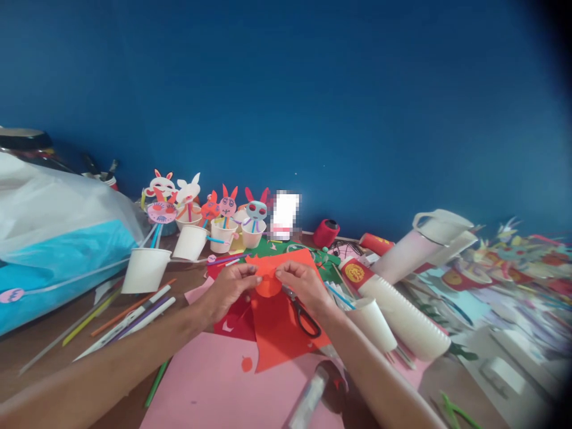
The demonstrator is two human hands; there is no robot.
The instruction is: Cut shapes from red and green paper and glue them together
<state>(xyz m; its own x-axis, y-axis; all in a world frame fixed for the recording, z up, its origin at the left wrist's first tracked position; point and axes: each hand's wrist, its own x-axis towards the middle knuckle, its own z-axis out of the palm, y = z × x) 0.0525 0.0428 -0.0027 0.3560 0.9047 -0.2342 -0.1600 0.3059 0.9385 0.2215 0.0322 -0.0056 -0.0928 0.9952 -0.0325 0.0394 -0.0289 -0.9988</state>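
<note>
Left hand (230,289) and right hand (304,285) both pinching a small rounded orange-red paper piece (269,287), thumb and fingertips each; piece sits directly between them, about equally near both, no clear long axis. Black-handled scissors (317,327) just under the right hand, over a large orange-red paper sheet (279,345), handle loops toward the person; white paper cup (145,273) out left of the left hand.

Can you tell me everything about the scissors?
The scissors have a black handle, maybe plastic, with a big finger loop, and a shiny grey part like metal. They lie slanted on the orange paper, loop towards the person. The right hand hides some of them, so I can't tell if it touches them or if they're open.
</note>
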